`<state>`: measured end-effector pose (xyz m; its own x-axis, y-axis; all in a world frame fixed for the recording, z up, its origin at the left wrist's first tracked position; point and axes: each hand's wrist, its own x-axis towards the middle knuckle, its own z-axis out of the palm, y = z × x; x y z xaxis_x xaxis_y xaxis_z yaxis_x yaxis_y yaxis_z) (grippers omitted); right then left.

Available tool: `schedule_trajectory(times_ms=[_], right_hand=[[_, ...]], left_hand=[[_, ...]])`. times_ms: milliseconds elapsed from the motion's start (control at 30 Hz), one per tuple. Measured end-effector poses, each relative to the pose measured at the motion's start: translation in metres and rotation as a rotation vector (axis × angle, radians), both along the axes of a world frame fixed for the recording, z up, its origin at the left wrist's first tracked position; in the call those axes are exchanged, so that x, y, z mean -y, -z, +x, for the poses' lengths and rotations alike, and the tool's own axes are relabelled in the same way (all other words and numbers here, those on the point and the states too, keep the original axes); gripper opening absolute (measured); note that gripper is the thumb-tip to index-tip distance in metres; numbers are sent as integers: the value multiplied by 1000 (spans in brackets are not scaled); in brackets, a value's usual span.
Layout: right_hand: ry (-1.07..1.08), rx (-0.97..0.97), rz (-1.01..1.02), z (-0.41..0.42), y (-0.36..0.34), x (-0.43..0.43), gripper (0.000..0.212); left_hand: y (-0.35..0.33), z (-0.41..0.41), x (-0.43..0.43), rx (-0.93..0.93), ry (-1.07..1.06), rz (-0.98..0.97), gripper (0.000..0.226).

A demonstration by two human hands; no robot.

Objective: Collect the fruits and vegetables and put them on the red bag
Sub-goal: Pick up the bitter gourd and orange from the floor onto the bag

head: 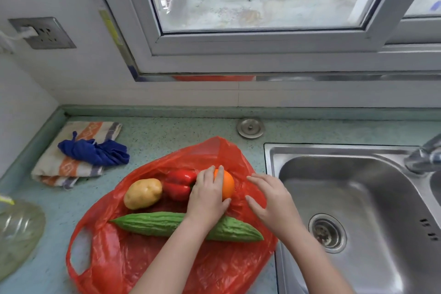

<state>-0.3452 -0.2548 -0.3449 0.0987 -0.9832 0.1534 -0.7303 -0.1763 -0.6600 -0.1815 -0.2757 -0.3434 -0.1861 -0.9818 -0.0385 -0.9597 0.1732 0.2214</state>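
Fingers [220, 173] of the left hand [210, 196] curl over a round, smooth orange fruit [227, 186], thumb tucked under its near side, so the grip is closed round the fruit from above. The fruit sits low over the crumpled red plastic bag [167, 267], seemingly at the point of being set down; whether it already rests on the plastic is hidden by the hand. The right hand [269, 198] is just beside it, fingers fairly straight and spread, holding nothing. It lies over the bag's right edge, probably to keep the thin plastic flat and to stop the fruit rolling towards the steel sink [358, 198]; I cannot tell whether it touches.

Just left of the fruit lies a glossy red bell pepper [179, 185], then a pale yellow oval potato [143, 193] touching it. A long, ridged green bitter gourd [152, 223] lies across the bag nearer the person, under the left forearm. All the produce in view is thus on the bag, which is spread on the speckled green worktop [167, 131], so the task looks nearly complete.
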Motion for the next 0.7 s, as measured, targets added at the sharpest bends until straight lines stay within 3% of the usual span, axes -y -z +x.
schedule_trajectory(times_ms=[233,533,700], right_hand=[[17,-34,-9,2,-8,-8,47],[89,-79,-85,5,-32,-43,43],[179,-122,-111,19,-44,-75,44]], left_hand=[[-3,5,-13,12,25,-55,80],[-18,20,-53,-126,18,-280,55],[-26,26,-77,-176,125,-341,48]])
